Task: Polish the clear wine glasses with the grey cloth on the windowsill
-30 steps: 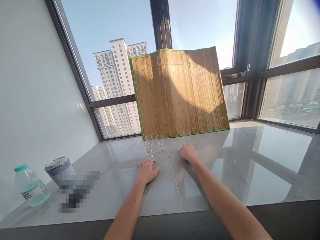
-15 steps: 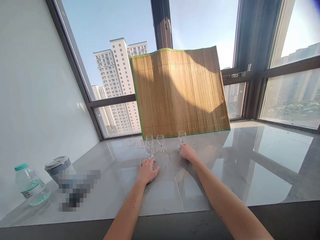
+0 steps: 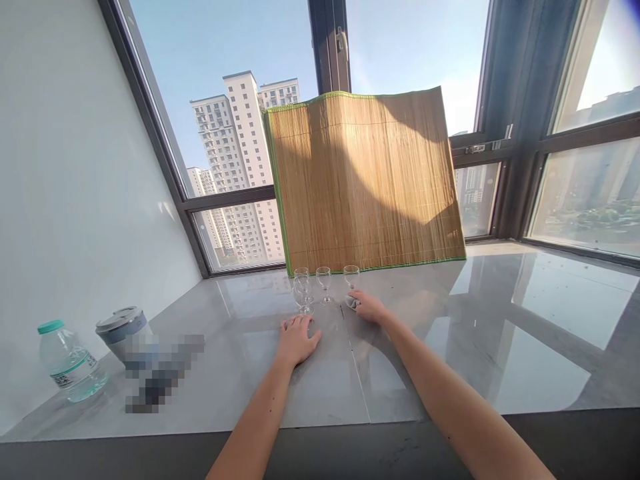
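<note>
My left hand lies flat on the grey marble counter, fingers spread, just in front of a small stemmed glass. Another glass stands behind that one. A third glass stands to their right. My right hand is closed around the foot of the rightmost stemmed glass, which stands upright on the counter close to the third glass. All the glasses are clear and look empty.
A bamboo mat leans upright against the window behind the glasses. At the far left stand a water bottle with a green cap and a lidded grey cup, with a blurred object beside them. A dark front edge borders the counter.
My right hand has slid the rightmost glass leftwards along the counter, closer to the other glasses. My left hand has stayed flat in place.
</note>
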Motion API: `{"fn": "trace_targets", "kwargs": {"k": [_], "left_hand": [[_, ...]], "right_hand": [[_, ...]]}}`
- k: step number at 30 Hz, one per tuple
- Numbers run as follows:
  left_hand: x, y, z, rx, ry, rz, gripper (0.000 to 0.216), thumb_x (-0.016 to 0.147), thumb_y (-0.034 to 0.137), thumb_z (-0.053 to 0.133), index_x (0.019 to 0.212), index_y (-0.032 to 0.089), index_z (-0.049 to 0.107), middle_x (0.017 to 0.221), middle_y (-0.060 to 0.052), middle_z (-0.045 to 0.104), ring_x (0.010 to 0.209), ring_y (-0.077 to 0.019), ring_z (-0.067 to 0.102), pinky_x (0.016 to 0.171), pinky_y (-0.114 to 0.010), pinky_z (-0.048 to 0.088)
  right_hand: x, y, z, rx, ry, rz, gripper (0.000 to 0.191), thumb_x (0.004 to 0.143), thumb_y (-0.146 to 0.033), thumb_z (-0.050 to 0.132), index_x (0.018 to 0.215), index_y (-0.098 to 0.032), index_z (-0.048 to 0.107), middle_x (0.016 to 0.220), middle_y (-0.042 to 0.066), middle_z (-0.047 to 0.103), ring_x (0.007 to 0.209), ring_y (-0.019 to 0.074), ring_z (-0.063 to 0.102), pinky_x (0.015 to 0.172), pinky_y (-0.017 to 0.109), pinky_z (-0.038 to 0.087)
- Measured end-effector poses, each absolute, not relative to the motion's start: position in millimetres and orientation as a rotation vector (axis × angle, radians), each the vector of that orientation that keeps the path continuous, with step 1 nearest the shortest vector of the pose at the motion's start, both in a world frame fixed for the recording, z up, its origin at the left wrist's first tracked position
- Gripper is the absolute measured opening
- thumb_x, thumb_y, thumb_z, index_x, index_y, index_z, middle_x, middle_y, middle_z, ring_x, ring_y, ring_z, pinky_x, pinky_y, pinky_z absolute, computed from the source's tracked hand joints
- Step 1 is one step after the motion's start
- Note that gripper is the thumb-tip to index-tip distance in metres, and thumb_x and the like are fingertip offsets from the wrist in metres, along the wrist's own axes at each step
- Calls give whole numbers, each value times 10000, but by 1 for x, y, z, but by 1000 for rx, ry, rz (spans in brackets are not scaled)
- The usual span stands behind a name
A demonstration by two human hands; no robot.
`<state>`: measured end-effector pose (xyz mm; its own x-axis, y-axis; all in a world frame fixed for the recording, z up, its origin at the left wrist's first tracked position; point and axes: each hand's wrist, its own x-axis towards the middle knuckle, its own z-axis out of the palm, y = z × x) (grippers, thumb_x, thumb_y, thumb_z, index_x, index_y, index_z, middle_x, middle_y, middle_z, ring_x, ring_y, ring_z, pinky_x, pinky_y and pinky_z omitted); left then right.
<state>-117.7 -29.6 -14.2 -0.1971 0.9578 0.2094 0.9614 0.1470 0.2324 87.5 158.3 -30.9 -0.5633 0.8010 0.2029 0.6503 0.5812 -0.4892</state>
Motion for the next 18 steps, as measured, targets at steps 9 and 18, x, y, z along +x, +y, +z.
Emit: {"fn": "trace_targets", "kwargs": {"k": [9, 18], "left_hand": [[-116, -31, -11, -1975, -2383, -467, 427, 867, 511, 408, 1203, 279, 535, 1363, -49, 525, 1316, -259, 394, 1144, -498, 172], [-116, -31, -12, -1976, -2392, -482, 444, 866, 512, 405, 1218, 272, 530, 1374, -55, 512, 1319, -259, 389, 1146, -492, 173]], "right_hand": [[64, 136, -30, -896, -2426, 613, 605, 667, -50, 461, 1218, -244, 621, 1366, 18, 551, 1214, 221, 526, 1016, 318, 397], [54, 129, -30, -834, -2454, 603, 664, 654, -59, 461, 1283, -227, 594, 1418, 50, 502, 1254, 255, 502, 1054, 388, 379]]}}
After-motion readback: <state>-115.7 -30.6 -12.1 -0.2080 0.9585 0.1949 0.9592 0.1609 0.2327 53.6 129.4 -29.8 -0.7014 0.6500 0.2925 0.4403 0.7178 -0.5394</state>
